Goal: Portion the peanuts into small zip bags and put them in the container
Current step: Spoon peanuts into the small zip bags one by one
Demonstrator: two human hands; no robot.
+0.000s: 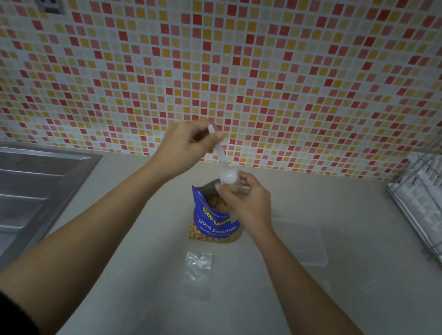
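Note:
An open blue bag of salted peanuts (215, 221) stands on the counter, peanuts visible inside. My left hand (189, 145) grips the handle of a white plastic spoon (223, 162), whose bowl is tipped at the mouth of a small clear zip bag (235, 193). My right hand (246, 200) pinches that zip bag above the peanut bag. Another empty zip bag (198, 271) lies flat on the counter in front. A clear plastic container (304, 244) sits to the right of the peanut bag.
A steel sink drainboard (18, 195) fills the left side. A wire dish rack on a white tray (436, 211) stands at the right. Behind the beige counter (134, 281) rises a mosaic tile wall (226, 58).

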